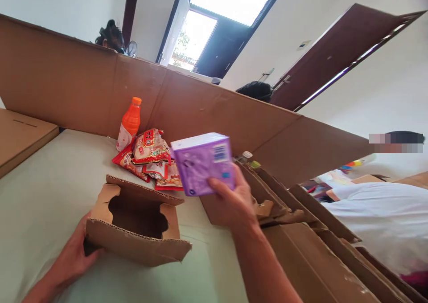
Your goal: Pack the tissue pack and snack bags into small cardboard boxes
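Observation:
My right hand (234,200) holds a purple tissue pack (202,161) up above the table, thumb on its lower front edge. My left hand (74,256) grips the left end of a small torn cardboard box (133,238) that lies on the pale table surface (43,191), its ragged opening facing up. Beyond the box lie red snack packets (150,153) in a pile, with an orange drink bottle (129,124) standing upright at their far left.
A tall cardboard wall (200,111) runs across the back. Folded cardboard sheets (301,231) stack at the right. A flat carton (20,136) sits at left. A bottle cap (246,155) pokes up behind the pack. A person in white (377,218) is at right, another behind the wall.

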`<state>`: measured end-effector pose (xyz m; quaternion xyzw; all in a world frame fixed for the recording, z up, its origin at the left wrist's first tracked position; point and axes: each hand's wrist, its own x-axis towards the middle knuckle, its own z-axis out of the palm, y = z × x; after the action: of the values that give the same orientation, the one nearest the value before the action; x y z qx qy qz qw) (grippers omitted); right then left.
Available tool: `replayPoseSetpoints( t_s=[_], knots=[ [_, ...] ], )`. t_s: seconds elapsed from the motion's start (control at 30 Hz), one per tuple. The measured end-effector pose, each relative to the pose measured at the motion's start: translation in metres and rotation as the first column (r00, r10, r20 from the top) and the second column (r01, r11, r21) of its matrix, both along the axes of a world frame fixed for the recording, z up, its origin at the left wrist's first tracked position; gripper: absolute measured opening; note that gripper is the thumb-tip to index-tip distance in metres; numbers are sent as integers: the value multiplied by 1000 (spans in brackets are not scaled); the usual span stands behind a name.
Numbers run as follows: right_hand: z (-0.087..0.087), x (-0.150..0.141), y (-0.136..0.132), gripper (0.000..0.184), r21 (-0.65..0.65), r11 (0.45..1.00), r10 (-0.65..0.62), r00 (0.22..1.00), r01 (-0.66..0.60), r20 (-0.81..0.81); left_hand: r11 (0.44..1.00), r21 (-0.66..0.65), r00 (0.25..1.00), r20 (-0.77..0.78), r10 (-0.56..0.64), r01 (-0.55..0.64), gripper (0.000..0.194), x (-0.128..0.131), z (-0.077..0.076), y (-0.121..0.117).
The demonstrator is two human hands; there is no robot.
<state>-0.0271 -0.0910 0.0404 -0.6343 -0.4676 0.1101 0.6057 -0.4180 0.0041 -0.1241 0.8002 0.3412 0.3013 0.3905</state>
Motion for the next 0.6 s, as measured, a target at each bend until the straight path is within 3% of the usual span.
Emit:
replayPoseSetpoints(
  t_s=[0.07, 0.13, 0.2, 0.27, 0.4, 0.6],
  knots=[
    [27, -18, -28, 68, 37, 998, 43, 999, -44, 25, 1000, 19, 1000, 8, -14, 14, 82, 2, 2, 3],
    [44, -44, -39, 68, -37, 992, 129, 973, -124, 191, 999, 34, 1000, 26, -12, 11, 82, 4, 5, 4],
    [52, -72, -36, 66, -186, 963, 254, 892, -196, 375, 999, 34, 999, 42, -19, 18, 80, 6, 7, 5],
    [55, -94, -23, 64, -378, 900, 393, 780, -218, 487, 999, 32, 999, 49, -25, 23, 74, 7, 9, 4],
    [65, -122, 1, 63, -648, 752, 567, 618, -120, 545, 1000, 28, 1000, 17, 2, -2, 69, 5, 11, 2],
    [82, -143, -5, 54, -768, 638, 659, 549, -46, 514, 999, 49, 1000, -10, 0, 1, 57, 5, 12, 2]
  ],
)
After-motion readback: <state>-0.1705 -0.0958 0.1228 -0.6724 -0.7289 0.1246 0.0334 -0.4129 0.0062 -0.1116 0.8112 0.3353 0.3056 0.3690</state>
